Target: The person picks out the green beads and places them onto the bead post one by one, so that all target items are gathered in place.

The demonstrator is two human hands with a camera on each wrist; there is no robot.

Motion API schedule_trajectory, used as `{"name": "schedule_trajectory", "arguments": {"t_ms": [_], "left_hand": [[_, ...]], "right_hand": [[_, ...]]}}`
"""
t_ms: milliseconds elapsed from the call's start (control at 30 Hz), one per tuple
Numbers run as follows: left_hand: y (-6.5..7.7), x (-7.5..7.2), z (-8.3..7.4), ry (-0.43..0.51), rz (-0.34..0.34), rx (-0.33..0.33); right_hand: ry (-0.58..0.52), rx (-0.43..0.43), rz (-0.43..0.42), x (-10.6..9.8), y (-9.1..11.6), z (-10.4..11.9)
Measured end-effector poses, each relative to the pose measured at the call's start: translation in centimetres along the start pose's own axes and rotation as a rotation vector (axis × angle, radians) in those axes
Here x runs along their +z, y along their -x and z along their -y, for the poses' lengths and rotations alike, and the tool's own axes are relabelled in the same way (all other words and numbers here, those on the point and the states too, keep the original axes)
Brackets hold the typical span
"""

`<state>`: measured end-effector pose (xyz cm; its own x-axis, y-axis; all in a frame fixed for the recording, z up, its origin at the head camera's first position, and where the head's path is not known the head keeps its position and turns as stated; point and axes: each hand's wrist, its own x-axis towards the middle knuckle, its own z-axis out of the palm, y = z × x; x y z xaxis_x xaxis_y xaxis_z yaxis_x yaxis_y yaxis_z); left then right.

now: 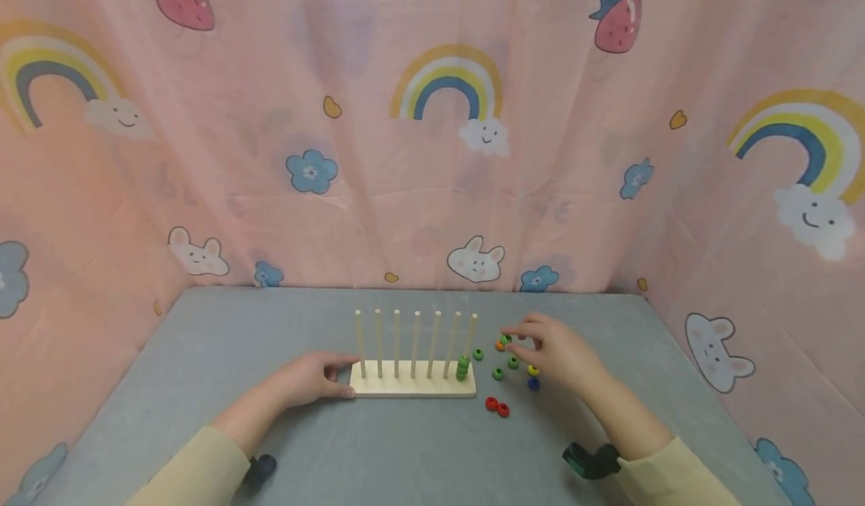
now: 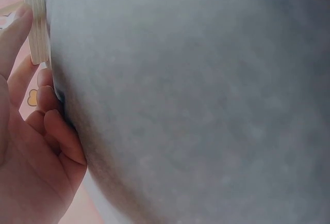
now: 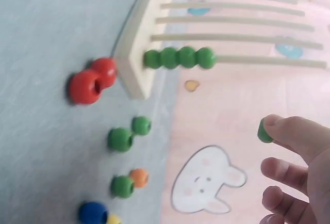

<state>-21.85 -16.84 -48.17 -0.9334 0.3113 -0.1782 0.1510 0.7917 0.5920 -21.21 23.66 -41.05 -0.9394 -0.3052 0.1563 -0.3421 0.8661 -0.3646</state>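
My left hand (image 1: 307,380) grips the left end of a pale wooden base (image 1: 414,391) with a row of upright pegs, thumb at the front corner and a finger at the back. In the left wrist view the thumb and fingertip meet the base's end (image 2: 37,33). Several green beads (image 3: 178,58) are stacked at the bottom of the rightmost peg; the other pegs are bare. Up off the table, right of the base, my right hand (image 1: 561,352) pinches a green bead (image 3: 265,132) between thumb and forefinger, its other fingers apart.
Loose on the grey table (image 1: 405,453), right of the base, lie two red beads (image 1: 497,407), several green beads (image 1: 498,374), an orange bead (image 3: 139,177), a yellow bead (image 1: 534,370) and a blue bead (image 1: 534,384). A patterned pink curtain (image 1: 378,228) hangs behind.
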Motion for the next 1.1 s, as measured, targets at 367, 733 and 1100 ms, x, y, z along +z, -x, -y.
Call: {"name": "schedule_trajectory", "arguments": {"t_ms": [367,733,1100], "left_hand": [[-0.2,0.0,0.2,0.004,0.003,-0.005],[-0.2,0.1,0.2,0.005,0.004,-0.013],[0.1,-0.1,-0.2,0.021,0.011,-0.004]], "right_hand": [[-0.018,-0.095,-0.139,-1.4,-0.1,2.6],[-0.086,-0.202,-0.240,-2.2,-0.3,4.0],[-0.108,-0.195,-0.245,-2.1,-0.6,4.5]]}}
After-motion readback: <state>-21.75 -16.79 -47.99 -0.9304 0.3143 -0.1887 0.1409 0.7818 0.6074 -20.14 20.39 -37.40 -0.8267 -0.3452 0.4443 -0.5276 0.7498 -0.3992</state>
